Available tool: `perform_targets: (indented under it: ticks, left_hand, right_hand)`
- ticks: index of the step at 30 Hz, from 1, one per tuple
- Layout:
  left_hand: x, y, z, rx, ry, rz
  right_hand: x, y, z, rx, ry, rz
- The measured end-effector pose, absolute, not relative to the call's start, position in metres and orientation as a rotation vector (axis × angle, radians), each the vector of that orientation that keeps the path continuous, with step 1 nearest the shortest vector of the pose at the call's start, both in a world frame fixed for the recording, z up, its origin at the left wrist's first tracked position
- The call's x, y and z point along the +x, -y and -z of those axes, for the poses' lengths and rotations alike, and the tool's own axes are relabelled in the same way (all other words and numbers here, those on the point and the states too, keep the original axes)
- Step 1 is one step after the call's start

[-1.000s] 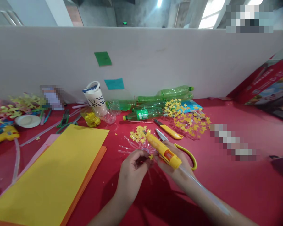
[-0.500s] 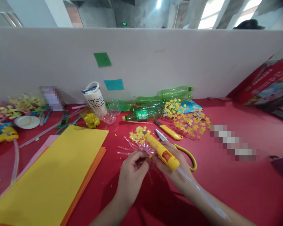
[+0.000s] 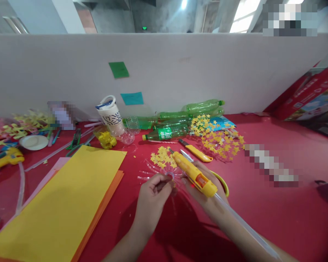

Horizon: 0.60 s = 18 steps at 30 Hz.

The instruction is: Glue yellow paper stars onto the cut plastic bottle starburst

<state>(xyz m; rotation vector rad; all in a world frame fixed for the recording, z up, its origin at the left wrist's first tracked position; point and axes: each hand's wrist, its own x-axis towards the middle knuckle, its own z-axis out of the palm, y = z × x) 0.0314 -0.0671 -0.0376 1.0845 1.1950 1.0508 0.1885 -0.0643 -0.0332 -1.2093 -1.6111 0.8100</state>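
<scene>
My right hand (image 3: 207, 182) is wrapped round a yellow hot glue gun (image 3: 194, 173), its nozzle pointing up and away to the left. A long clear glue stick (image 3: 247, 227) trails from the gun's back over my forearm. The thumb and fingers of my left hand (image 3: 154, 194) are pinched at a small yellow star (image 3: 174, 184), mostly hidden by the fingertips. Just beyond the fingers lies a clear plastic bottle piece cut into spreading strips (image 3: 144, 177). Behind it is a pile of yellow stars (image 3: 161, 157). Scissors (image 3: 224, 185) lie partly hidden under my right hand.
A yellow-handled cutter (image 3: 199, 153) lies beyond the gun. Green bottles (image 3: 177, 133) and a star-covered plastic piece (image 3: 221, 143) are farther back. Yellow sheets (image 3: 62, 200) lie left, near another glue gun (image 3: 8, 160). A white cup (image 3: 110, 116) stands near the partition (image 3: 180, 72).
My right hand has drawn the glue gun slightly right, away from my left fingertips. The left hand stays almost in place, and the star shows less at its fingertips.
</scene>
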Motion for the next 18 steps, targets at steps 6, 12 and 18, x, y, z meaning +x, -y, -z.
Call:
perform_targets:
  ticks: [6, 12, 18]
  left_hand:
    - [0.031, 0.066, 0.041, 1.118, -1.250, -1.052]
    - [0.029, 0.064, 0.042, 1.038, -1.194, -1.062]
    - [0.029, 0.062, 0.036, 1.127, -1.258, -1.009]
  right_hand:
    - [0.191, 0.064, 0.029, -1.188, 1.638, -0.762]
    - [0.195, 0.063, 0.027, -1.207, 1.532, -0.745]
    - [0.203, 0.054, 0.030, -1.283, 1.391, -0.784]
